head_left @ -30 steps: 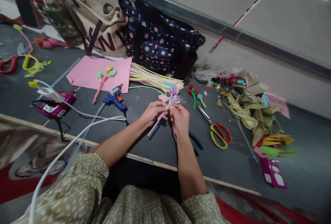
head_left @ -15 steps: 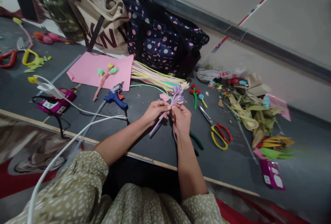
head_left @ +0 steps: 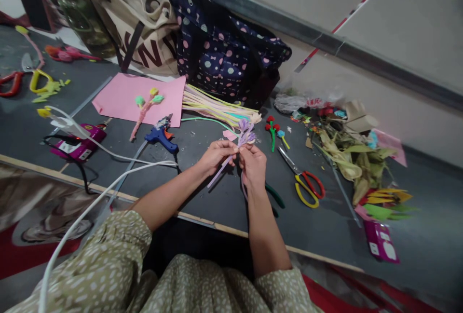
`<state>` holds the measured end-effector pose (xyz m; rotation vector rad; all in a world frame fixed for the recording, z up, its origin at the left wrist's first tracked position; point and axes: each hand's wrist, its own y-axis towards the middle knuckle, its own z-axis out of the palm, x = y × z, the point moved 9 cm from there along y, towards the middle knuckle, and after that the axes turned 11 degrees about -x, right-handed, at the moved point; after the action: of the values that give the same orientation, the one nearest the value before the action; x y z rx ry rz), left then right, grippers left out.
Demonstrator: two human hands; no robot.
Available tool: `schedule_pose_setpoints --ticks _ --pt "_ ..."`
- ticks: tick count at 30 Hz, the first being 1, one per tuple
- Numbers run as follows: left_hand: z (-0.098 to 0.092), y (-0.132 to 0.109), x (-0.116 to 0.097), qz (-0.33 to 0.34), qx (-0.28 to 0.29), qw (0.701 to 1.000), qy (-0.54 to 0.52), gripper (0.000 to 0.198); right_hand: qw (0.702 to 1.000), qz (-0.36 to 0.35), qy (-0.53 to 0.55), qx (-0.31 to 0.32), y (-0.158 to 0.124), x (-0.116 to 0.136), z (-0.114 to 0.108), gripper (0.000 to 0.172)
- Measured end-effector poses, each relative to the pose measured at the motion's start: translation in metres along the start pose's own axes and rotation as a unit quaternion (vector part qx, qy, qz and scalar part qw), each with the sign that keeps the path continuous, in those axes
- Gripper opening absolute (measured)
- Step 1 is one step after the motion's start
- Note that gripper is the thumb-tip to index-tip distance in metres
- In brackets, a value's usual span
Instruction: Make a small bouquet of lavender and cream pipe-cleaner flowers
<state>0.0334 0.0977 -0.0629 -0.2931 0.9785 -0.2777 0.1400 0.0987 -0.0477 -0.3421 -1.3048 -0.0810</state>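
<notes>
- The lilac pipe-cleaner flower (head_left: 246, 132) already had its bloom shaped at the top, so by my reading the head was done and the stem was the part in hand.
- My left hand (head_left: 217, 155) was pinched shut on the stem just under the bloom, above the grey table (head_left: 202, 197), with the free end slanting down toward me.
- My right hand (head_left: 254, 166) was closed on the same stem, touching the left; a lilac strand hung below it, though I could not tell whether it was wrapping or loose.
- Both forearms reached forward from my lap and met at the middle.
- Finished pieces lay apart: a red flower (head_left: 270, 129) just beyond, and a pink stem with buds (head_left: 146, 105) on the pink sheet (head_left: 119, 98).
- The scissors (head_left: 306, 183) and blue glue gun (head_left: 161, 137) rested untouched.
</notes>
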Motion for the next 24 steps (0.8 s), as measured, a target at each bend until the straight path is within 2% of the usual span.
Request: schedule_pose_setpoints --ticks 5,11,15,19,24 --pt "0.003 -0.001 -0.002 -0.013 0.024 1.000 -0.005 0.029 0.998 0.029 -0.002 0.048 -0.001 0.002 0.005 0.025" --pt "0.009 -0.004 0.000 -0.037 0.081 0.996 -0.005 0.032 0.991 0.081 0.000 0.109 -0.001 -0.002 0.008 0.027" --pt "0.015 -0.006 0.006 -0.076 0.122 0.989 -0.015 0.036 0.990 0.083 -0.001 0.118 -0.002 -0.003 0.009 0.029" --pt "0.012 -0.004 0.004 -0.064 0.097 0.993 -0.002 0.039 0.994 0.066 -0.003 0.086 0.001 -0.002 0.005 0.034" --pt "0.007 -0.004 -0.007 0.023 0.046 0.996 0.073 0.040 0.998 0.042 -0.005 0.038 0.006 -0.002 -0.001 0.038"
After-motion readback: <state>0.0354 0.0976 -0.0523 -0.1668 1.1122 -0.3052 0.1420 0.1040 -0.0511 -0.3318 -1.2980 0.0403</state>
